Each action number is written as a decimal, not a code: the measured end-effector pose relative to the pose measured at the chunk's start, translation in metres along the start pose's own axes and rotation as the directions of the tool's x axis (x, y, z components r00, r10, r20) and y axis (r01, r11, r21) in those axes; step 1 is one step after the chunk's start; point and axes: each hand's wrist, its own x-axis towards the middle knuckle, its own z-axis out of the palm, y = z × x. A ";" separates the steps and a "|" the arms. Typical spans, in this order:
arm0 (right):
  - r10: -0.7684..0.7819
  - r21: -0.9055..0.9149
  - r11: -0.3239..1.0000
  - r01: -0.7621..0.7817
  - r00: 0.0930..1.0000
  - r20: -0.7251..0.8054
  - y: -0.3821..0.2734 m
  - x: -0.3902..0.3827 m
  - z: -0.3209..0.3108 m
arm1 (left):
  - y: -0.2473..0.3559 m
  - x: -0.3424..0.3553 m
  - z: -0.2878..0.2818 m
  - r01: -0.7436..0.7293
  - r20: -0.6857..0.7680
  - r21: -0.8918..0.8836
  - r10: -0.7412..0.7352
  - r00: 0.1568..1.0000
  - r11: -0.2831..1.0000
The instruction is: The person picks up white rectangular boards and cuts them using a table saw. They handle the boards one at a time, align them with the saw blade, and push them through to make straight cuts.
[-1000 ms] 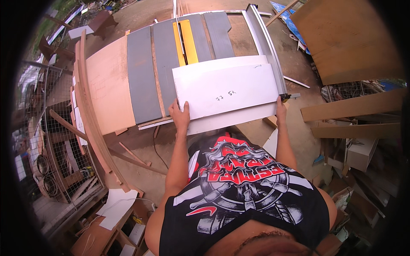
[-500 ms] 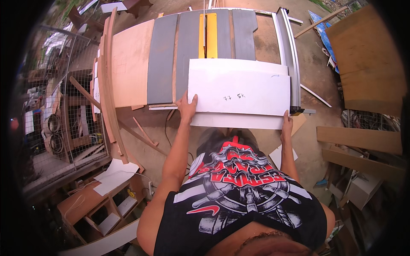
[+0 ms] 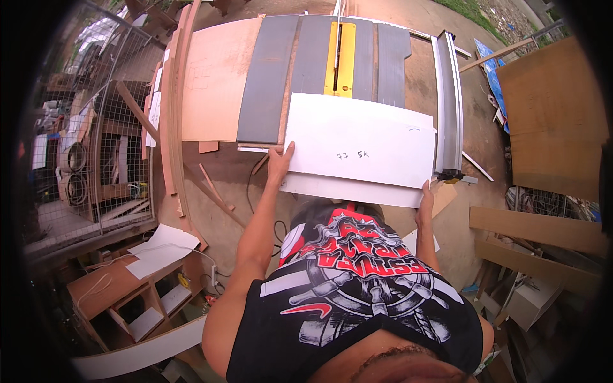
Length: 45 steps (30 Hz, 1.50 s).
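Note:
A white rectangular panel (image 3: pixel 364 131) with dark handwritten marks lies on top of a second white panel (image 3: pixel 354 190), whose near edge sticks out below it. My left hand (image 3: pixel 279 165) is closed on their left edge, thumb on top. Around the near right corner my right hand (image 3: pixel 426 199) is closed too, its fingers partly hidden underneath. The panels overlap the near part of a grey table saw (image 3: pixel 266 76). Just beyond their far edge is the saw's yellow insert plate (image 3: pixel 346 57), with the blade slot running away from me. A metal rip fence (image 3: pixel 453 102) stands right of the panels, a narrow gap between.
A light wood board (image 3: pixel 214 83) extends the saw's left side, beside long wooden strips (image 3: pixel 177 96). A wooden cabinet (image 3: pixel 108 287) with a cable lies at lower left. Brown panels (image 3: pixel 549 115) and offcuts crowd the right. A wire mesh fence (image 3: pixel 115 147) stands at far left.
My view has turned, so the saw appears further right. Both hands and the panels have shifted left relative to the saw and its fence, widening the gap. The grip looks the same.

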 end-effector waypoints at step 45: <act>-0.409 0.084 0.913 0.400 0.895 0.178 -0.074 -0.071 0.379 | 0.006 0.127 -0.330 -0.334 -0.243 -0.369 0.256 0.935 0.867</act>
